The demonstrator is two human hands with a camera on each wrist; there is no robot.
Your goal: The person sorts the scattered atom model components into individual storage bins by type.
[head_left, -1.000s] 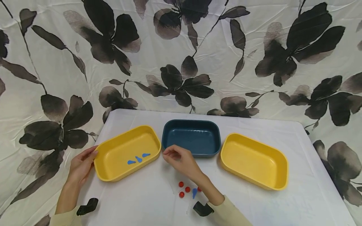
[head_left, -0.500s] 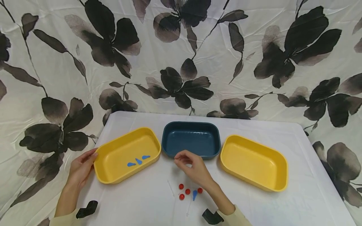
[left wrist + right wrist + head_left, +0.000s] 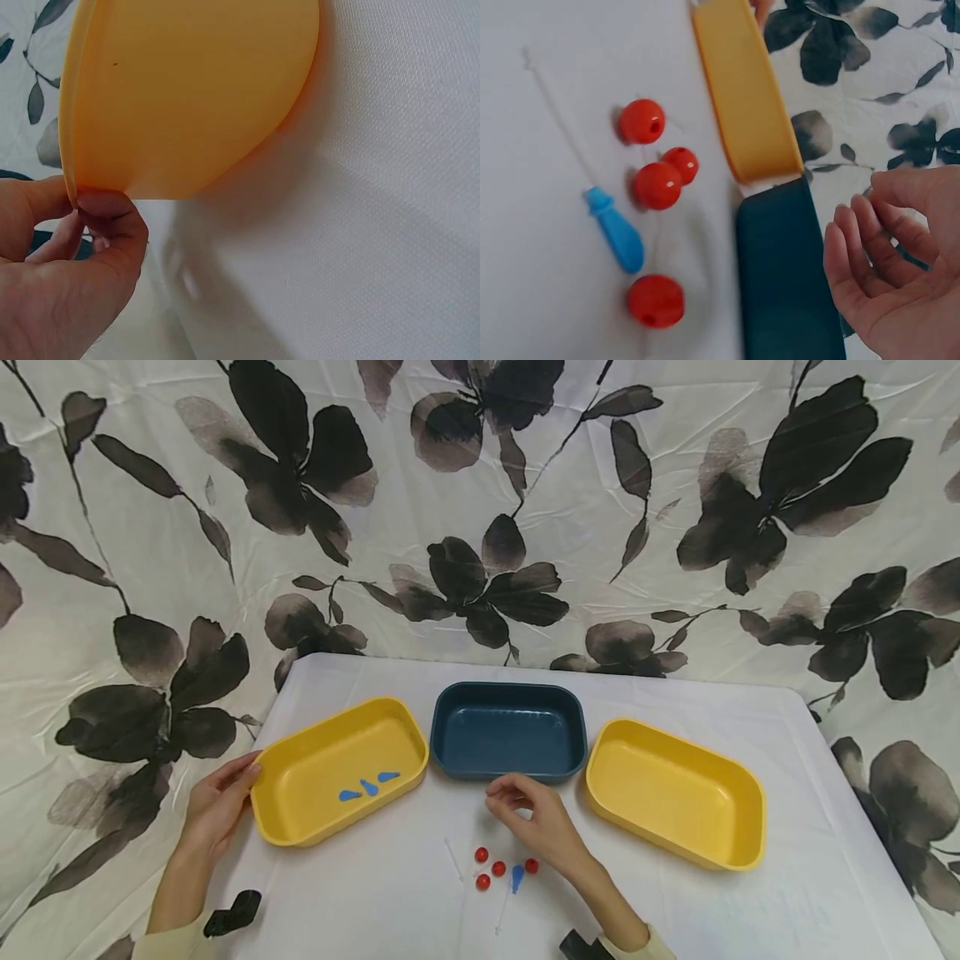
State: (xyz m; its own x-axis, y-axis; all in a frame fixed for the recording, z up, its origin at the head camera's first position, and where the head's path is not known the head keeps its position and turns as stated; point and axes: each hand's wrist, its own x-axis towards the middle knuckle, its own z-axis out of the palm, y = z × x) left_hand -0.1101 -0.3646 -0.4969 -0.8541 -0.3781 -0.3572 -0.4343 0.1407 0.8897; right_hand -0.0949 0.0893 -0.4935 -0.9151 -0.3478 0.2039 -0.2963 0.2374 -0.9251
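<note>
My left hand pinches the outer rim of the left yellow tray, fingers and thumb on either side of the edge. Three small blue teardrop-shaped pieces lie in that tray. My right hand hovers just in front of the dark blue tray, fingers loosely curved with nothing visible in them. Below it on the white cloth lie several red beads, with holes showing in some. Among them is another blue teardrop-shaped piece, a thin white stick extending from its narrow end.
A second yellow tray stands at the right, angled beside the dark blue one. Another thin whitish stick lies left of the beads. Behind the table hangs a flower-printed cloth.
My right hand has moved right and nearer to me, from beside the left yellow tray to the front of the dark blue one, uncovering a red bead. The left hand stays on its tray.
</note>
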